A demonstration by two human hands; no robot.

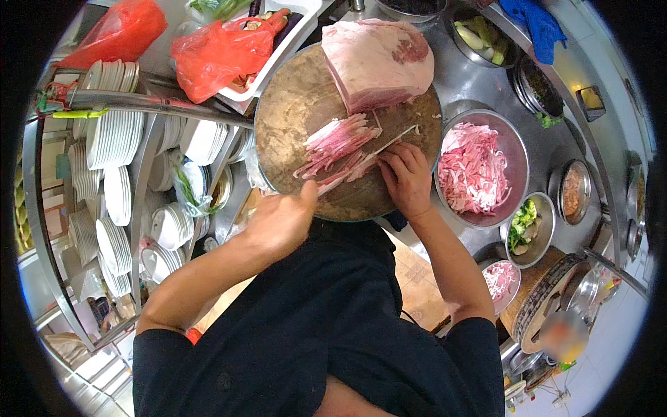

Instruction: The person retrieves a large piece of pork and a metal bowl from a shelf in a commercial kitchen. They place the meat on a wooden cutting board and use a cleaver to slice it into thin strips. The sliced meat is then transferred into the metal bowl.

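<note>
My left hand (281, 221) is closed around the handle of a kitchen knife (383, 149), and the handle is hidden in the fist. Seen nearly edge-on, the thin blade slants up to the right over a round wooden chopping board (292, 99). My right hand (407, 174) has its fingers bent against sliced raw meat (359, 168) close beside the blade. Left of the knife lies a pile of pink and white meat strips (341, 138). A large block of raw meat with a pale fat layer (378, 60) rests at the board's far side.
A steel bowl of shredded meat (474, 169) stands right of the board. Beyond it are a bowl of broccoli (522, 221) and a smaller bowl of meat strips (500, 281). Stacked white plates (115, 138) fill the left rack. A red plastic bag (221, 57) lies over a white tray (297, 36).
</note>
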